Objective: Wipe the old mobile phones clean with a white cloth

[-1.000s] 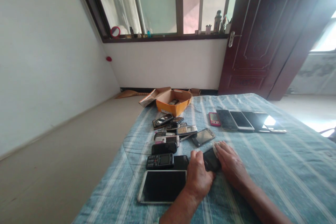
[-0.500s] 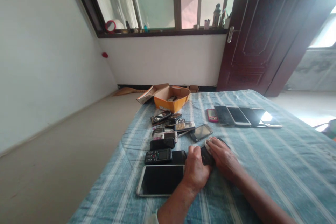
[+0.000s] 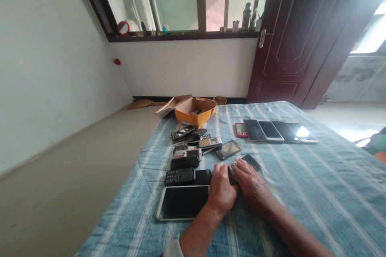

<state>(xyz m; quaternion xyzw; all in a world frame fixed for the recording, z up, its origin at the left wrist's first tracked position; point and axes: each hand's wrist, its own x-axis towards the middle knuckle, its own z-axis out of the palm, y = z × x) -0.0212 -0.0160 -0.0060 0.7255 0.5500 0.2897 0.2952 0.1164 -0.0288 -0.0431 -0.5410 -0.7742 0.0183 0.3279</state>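
Observation:
My left hand point(image 3: 222, 188) is closed on the near left part of a dark phone point(image 3: 231, 176) lying low over the cloth. Pressed onto that phone is a white cloth point(image 3: 233, 165), under the fingers of my right hand point(image 3: 249, 180). Beyond my right fingers lies another dark flat phone point(image 3: 251, 162). A white tablet point(image 3: 183, 203) is partly covered by my left wrist. To its upper left rest a black keypad phone point(image 3: 180, 176) and a black phone point(image 3: 184, 162). A grey touchscreen phone point(image 3: 229, 150) lies past my hands.
An open orange box point(image 3: 196, 119) stands at the table's far left edge, several old phones point(image 3: 210, 142) piled before it. A red phone point(image 3: 241, 130) and a row of flat phones point(image 3: 270, 131) lie at the far right on the striped cloth point(image 3: 301, 192).
My right hand has slid slightly left and toward my left hand, with the white cloth. More of the dark phone beyond it now shows. The view has shifted slightly.

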